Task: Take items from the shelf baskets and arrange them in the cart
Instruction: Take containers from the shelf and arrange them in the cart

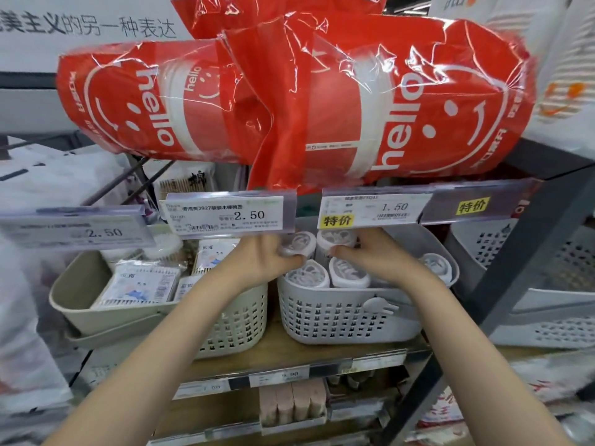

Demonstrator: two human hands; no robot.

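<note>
Grey slotted basket (338, 320), centre-right of frame on the wooden shelf (283, 352), holds small clear round tubs w/ pale contents, lids facing out. Both hands are in at its top edge. Left hand (260, 255), centre of frame, has fingers curled round one tub (297, 244), thumb side toward the camera; tub sits up at the basket's rim, just under the 2.50 price tag (230, 214). Right hand (363, 252), just right of it, has fingers bent over a second tub (335, 239), thumb tip showing at its lower edge; how firm that grip is, can't tell, since the tag strip hides the fingertips. Two more tubs (328, 275) lie below the hands at the basket front, and another (438, 267) toward the right end.

Left of centre, a beige basket (238, 323) and beige tray (96, 304) carry flat packs of cotton swabs (138, 288). Yellow special-price label (336, 221) and a 1.50 tag hang above the grey basket. Upper half of frame: big red "hello" smiley plastic packs (289, 101) resting on the shelf above. Far right, more pale slotted baskets (547, 317) behind the dark metal upright (515, 265). Cart isn't in view.
</note>
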